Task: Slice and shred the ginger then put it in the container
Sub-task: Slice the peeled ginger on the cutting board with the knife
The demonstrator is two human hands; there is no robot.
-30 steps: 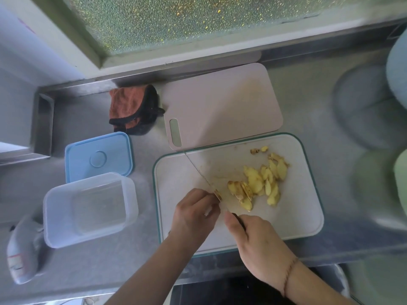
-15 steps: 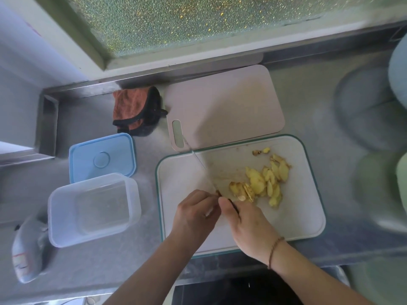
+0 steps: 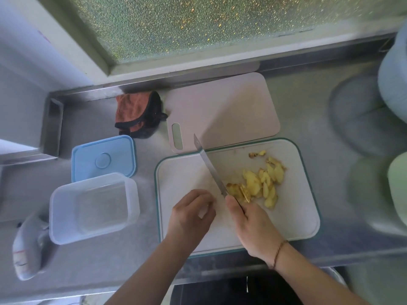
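Ginger slices [image 3: 262,182] heaped on the right half of the white cutting board [image 3: 182,172], none shredded yet, none in the container [image 3: 92,208]. Knife [image 3: 210,167] slanting across the board, tip past the far edge above the pink board [image 3: 222,111], heel touching the near end of the heap. Right hand [image 3: 253,227] wrapped round the knife handle, forefinger up toward the blade. Left hand [image 3: 191,213] just beside the blade on its left, fingers curled under; whether any ginger is pinched beneath, impossible to tell. Container open on the worktop [image 3: 308,102] well left of the board, blue lid [image 3: 103,159] lying just behind it, orange cloth [image 3: 137,114] further back.

Likely risks: curled left fingers so close to the edge, easily nicked on a quick stroke; thin slices sliding or scattering off the board while being stacked for shredding; bits dropped onto the worktop in the carry across to the container.
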